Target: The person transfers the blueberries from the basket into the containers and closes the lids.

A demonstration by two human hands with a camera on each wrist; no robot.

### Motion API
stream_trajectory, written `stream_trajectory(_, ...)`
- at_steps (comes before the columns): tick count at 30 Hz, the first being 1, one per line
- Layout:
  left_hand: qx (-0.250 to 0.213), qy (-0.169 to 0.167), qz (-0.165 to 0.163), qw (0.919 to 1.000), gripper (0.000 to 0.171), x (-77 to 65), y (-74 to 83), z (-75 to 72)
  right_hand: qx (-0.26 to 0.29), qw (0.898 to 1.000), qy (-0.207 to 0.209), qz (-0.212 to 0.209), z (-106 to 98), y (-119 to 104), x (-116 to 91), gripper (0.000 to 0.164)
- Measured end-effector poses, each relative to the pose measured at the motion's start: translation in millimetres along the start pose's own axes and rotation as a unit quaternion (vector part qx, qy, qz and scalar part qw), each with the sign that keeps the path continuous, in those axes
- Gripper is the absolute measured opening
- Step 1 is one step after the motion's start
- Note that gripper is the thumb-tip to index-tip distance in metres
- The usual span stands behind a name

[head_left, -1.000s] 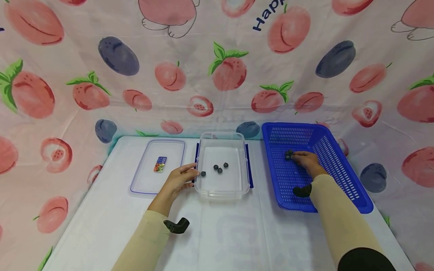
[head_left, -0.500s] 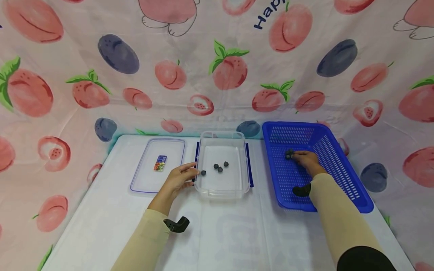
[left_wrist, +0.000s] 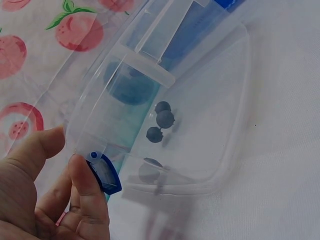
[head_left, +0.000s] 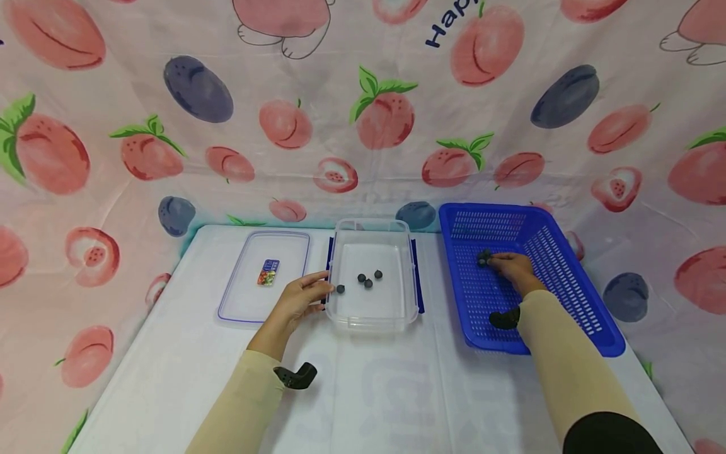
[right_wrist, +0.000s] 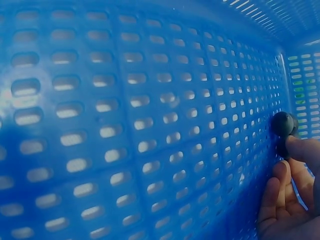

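A clear plastic container (head_left: 374, 315) stands open in the middle of the table, with several blueberries (head_left: 368, 284) on its floor. My left hand (head_left: 297, 297) holds the container's left side. In the left wrist view, the thumb and fingers (left_wrist: 86, 182) are at the rim beside a blue latch (left_wrist: 106, 175). Inside the blue basket (head_left: 462, 315) on the right, my right hand (head_left: 512, 270) pinches a blueberry in a small cluster (head_left: 484, 257). The right wrist view shows the thumb against dark berries (right_wrist: 283, 124); the fingertips partly hide them.
Left of the container lies a clear lid (head_left: 244, 309) with a blue edge and a colourful label (head_left: 268, 273). A white cloth covers the table (head_left: 363, 391). Behind rises a fruit-printed curtain (head_left: 334, 82). The basket's walls surround my right hand.
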State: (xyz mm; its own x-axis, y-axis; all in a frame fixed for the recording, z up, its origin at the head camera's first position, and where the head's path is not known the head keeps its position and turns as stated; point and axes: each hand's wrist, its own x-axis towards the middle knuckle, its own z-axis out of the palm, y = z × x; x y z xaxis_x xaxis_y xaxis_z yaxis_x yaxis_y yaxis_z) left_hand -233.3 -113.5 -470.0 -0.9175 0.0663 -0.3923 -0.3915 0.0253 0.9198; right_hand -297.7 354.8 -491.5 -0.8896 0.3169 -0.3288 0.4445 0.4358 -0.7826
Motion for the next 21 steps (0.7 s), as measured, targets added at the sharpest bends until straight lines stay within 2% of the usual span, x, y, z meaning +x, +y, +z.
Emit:
stream_trajectory(15,-0.002,-0.003,-0.001,1.0,0.048,0.1,1.0,0.4,-0.016,1.0,0.008,-0.012,-2.0,-2.5,-4.0,0.045)
stream_trajectory(21,-0.001,-0.002,0.0,1.0,0.048,-0.2,1.0,-0.5,-0.004,1.0,0.01,-0.022,-3.1,-3.9,-2.7,0.043)
